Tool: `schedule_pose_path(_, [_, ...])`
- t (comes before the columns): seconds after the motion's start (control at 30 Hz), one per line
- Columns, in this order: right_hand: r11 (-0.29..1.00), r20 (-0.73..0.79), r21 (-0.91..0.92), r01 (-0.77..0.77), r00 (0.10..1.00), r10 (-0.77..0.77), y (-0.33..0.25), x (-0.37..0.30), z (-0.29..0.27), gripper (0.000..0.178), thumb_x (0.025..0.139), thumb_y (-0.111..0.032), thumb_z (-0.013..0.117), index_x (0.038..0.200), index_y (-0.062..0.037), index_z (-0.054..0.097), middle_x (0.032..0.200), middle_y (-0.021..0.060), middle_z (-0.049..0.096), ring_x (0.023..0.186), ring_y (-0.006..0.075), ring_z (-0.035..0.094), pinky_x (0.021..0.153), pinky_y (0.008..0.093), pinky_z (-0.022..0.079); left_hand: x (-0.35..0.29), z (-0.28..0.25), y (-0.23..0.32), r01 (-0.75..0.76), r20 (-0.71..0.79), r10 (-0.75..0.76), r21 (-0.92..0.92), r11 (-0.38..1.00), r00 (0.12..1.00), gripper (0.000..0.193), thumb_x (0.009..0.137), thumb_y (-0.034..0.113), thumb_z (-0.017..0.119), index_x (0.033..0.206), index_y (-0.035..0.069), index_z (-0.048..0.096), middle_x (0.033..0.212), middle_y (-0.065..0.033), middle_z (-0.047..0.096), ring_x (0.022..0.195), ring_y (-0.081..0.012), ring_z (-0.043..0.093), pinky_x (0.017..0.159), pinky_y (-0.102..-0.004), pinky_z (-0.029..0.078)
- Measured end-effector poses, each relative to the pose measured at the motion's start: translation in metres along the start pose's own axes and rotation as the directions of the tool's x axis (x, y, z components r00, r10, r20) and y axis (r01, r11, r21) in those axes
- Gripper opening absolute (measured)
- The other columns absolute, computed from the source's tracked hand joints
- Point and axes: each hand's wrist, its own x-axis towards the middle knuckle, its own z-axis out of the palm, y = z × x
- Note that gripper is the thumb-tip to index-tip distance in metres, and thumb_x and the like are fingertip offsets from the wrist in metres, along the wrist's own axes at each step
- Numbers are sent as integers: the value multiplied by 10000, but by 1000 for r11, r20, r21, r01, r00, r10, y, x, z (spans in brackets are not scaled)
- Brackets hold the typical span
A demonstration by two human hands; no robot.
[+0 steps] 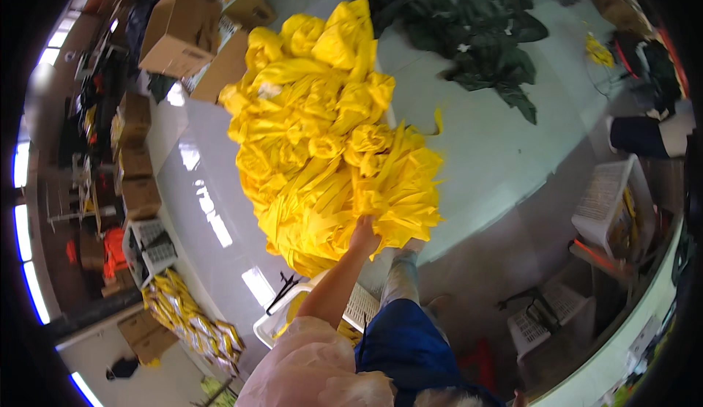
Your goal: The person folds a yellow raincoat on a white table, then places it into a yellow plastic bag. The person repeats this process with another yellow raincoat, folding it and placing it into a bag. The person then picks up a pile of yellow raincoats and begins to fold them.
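A big heap of bright yellow cloth pieces (293, 129), many twisted or bunched into bundles, rises in front of me. My left hand (365, 237) reaches to its near edge with fingers closed on the yellow cloth (395, 195), which fans out beyond the knuckles. Part of the fingers is hidden by folds. Of my right hand only a small skin-toned bit (519, 399) seems to show at the lower edge; its fingers cannot be made out.
Dark green garments (483, 34) lie beyond the heap on a pale surface. Cardboard boxes (179, 30) stand at the far left. A white basket (267, 326) is below my left arm; white crates (611, 206) stand at right. Packaged yellow items (190, 319) lie at lower left.
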Motion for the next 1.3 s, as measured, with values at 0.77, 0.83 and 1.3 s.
schedule_pose_path(0.77, [4,245,783,-622,314,917,366,16,85,720,841,-490,629,1352,-30,417,1354,220,455,1255,369,435,1029,472,381,-327,212,314,-623,585,443,142,770,680,456,882,85,564,1325,71,458,1316,-106,475,1070,-230,553,842,-335,478])
schedule_pose_path(0.83, [-73,324,766,-639,285,902,390,35,79,797,815,-499,650,1410,-63,348,1385,199,436,1279,355,410,1030,472,377,-399,250,355,-691,678,460,99,716,573,454,880,86,572,1321,57,467,1296,-112,481,1090,-225,548,862,-332,478])
schedule_pose_path(1.3, [-616,662,728,-299,538,521,388,-5,70,601,806,-38,667,1341,-6,394,1273,154,534,1144,255,540,998,352,411,-671,480,420,-916,959,199,-254,309,-199,643,832,43,620,1404,22,328,1381,-167,406,1174,-260,519,877,-331,481])
